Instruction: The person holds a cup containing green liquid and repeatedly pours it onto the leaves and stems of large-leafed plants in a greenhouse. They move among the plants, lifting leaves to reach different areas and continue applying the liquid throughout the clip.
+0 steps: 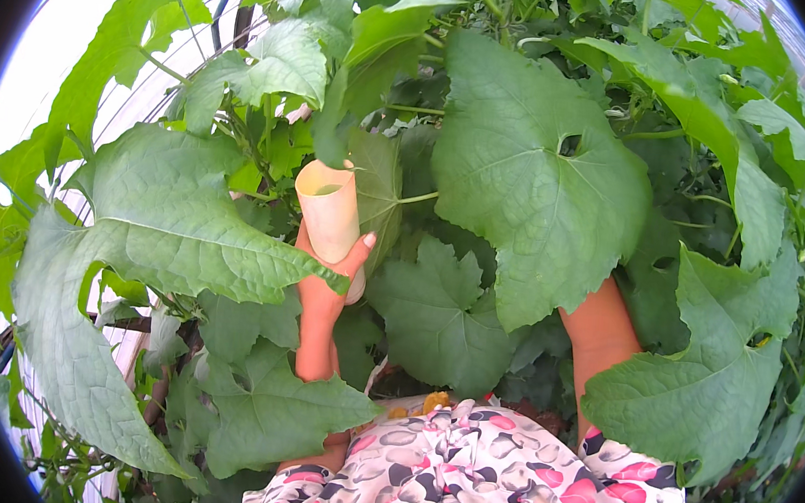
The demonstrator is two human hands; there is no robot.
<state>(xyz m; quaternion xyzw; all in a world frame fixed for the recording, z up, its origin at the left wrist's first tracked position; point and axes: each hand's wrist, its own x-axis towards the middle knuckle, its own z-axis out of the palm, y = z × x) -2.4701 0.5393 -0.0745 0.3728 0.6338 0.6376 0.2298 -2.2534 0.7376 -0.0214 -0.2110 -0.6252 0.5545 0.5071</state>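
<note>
My left hand (326, 289) is wrapped around a pale cream plastic tube (333, 226), with the thumb along its right side. The tube's open end faces up, and something greenish shows inside it. My right forearm (598, 331) reaches up behind a large lobed gourd-type leaf (522, 169), which hides the right hand. Another broad leaf (190, 242) droops across in front of my left wrist.
Dense vines and leaves (440, 318) surround both arms. Dark poles (248, 2) and thin wires stand at upper left, before pale sheeting (58, 33). Small yellow-orange pieces (435, 402) lie by my patterned clothing (471, 462).
</note>
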